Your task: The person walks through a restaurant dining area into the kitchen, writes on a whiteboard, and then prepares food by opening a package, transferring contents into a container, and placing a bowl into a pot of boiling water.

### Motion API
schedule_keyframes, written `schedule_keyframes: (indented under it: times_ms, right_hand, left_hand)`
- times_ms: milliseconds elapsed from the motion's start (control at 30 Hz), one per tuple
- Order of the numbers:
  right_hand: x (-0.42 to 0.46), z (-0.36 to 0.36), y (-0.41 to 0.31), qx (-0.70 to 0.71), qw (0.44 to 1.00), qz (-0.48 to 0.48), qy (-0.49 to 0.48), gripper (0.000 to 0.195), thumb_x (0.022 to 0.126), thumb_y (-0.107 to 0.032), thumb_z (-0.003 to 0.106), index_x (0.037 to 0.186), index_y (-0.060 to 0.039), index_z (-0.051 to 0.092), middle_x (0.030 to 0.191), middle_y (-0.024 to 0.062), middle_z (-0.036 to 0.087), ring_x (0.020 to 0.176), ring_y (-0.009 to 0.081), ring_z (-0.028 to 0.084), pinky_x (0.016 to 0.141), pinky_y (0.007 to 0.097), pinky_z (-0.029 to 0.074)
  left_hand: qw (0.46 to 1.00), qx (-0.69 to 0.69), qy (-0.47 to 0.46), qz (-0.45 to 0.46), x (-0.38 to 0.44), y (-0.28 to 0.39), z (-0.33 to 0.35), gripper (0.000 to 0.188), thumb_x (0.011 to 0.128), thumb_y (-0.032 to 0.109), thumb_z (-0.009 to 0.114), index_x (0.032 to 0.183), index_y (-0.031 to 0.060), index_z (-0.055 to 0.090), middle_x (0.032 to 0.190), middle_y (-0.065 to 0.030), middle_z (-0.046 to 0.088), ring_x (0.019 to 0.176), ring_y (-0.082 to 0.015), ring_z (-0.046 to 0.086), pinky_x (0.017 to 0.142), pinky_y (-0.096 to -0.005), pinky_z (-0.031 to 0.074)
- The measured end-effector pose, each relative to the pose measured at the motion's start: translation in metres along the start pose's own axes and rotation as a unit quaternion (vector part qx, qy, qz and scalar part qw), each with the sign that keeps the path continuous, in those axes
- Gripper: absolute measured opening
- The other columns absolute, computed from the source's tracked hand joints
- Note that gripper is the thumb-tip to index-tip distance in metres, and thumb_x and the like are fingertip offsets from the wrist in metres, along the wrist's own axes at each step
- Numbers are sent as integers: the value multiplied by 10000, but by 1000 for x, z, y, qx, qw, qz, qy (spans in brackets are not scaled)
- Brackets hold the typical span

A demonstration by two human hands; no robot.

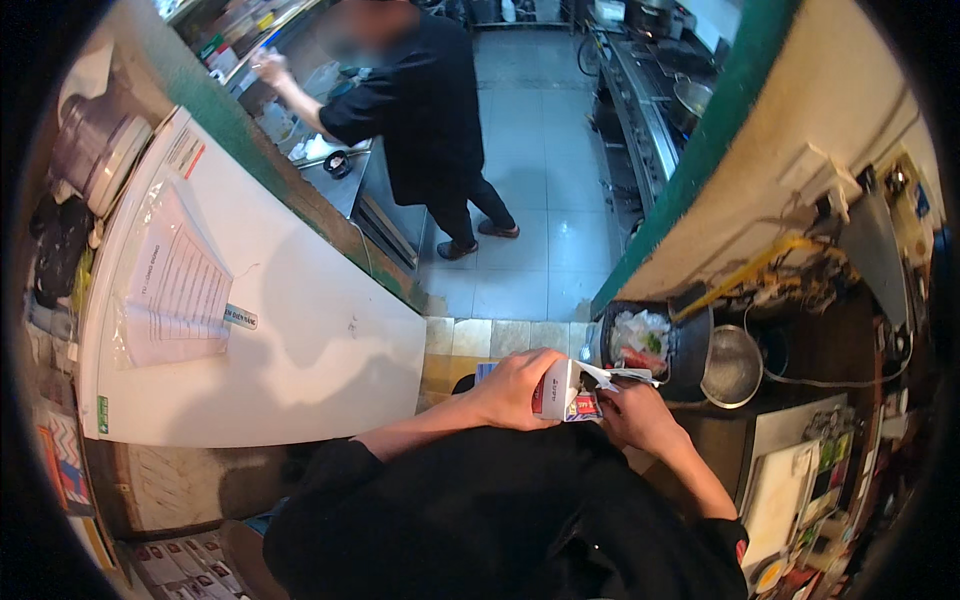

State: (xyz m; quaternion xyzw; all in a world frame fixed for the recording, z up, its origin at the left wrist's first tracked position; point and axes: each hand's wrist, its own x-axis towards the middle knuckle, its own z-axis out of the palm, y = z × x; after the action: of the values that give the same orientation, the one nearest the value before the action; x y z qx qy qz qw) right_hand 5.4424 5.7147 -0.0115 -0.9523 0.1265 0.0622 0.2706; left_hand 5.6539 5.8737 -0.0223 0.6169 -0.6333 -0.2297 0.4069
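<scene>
My left hand [517, 386] grips a small printed cardboard box [555, 391], white on one side with red and blue on others, just in front of my body. The end of the box towards the right is torn, with white flaps sticking out. My right hand [637, 416] is at that torn end, its fingers closed on the edge of the carton; the fingertips are partly hidden. Beyond the right hand stands a dark bin [604, 330] holding crumpled plastic and food scraps [641, 341].
A white refrigerator [315, 375] stands at the left with a sheet in a plastic sleeve on it. Past a green-edged doorway, a person in black [431, 105] works at a steel counter [345, 180]. A stove [637, 112] lines the right; a metal bowl [733, 367] sits beside the bin.
</scene>
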Motion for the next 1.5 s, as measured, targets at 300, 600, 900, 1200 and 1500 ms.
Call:
schedule_keyframes:
  times_ms: [300, 600, 900, 1200, 1500]
  right_hand:
    - [53, 14, 55, 646, 750, -128, -60, 307, 864, 128, 489, 1020, -14, 712, 1176, 185, 704, 1184, 288, 649, 1065, 448, 477]
    - [45, 17, 30, 200, 938, -1, 284, 719, 738, -207, 915, 1377, -36, 634, 1273, 174, 687, 1203, 344, 654, 1024, 425, 519]
    - [-48, 28, 67, 118, 975, 122, 142, 720, 776, -219, 859, 1388, -21, 537, 1320, 253, 621, 1138, 443, 640, 977, 473, 535]
    - [-143, 35, 148, 167, 964, 155, 137, 839, 806, -299, 842, 1451, 26, 415, 1057, 317, 671, 984, 500, 656, 838, 549, 544]
    - [-184, 62, 221, 137, 946, 155, 250, 433, 797, -91, 720, 1174, 52, 564, 893, 306, 670, 857, 493, 672, 742, 557, 546]
  left_hand:
    - [999, -22, 14, -42, 13, -42, -42, 777, 640, 314, 939, 1261, 53, 551, 1077, -170, 675, 975, -373, 696, 832, -439, 559]
    - [997, -42, -67, 16, 68, -72, -34, 807, 619, 263, 929, 1288, 32, 542, 1089, -186, 677, 1004, -396, 692, 866, -454, 560]
    - [945, -110, -283, 121, 140, -55, 54, 804, 598, 227, 916, 1288, 16, 561, 1150, -194, 681, 1051, -398, 678, 896, -460, 549]
    - [917, -110, -362, 125, 197, 6, 177, 856, 569, 238, 917, 1333, 36, 588, 1220, -184, 680, 1114, -371, 670, 951, -445, 527]
    - [922, -103, -337, 161, 238, 46, 250, 858, 575, 235, 907, 1341, 22, 586, 1210, -188, 684, 1108, -370, 671, 962, -450, 520]
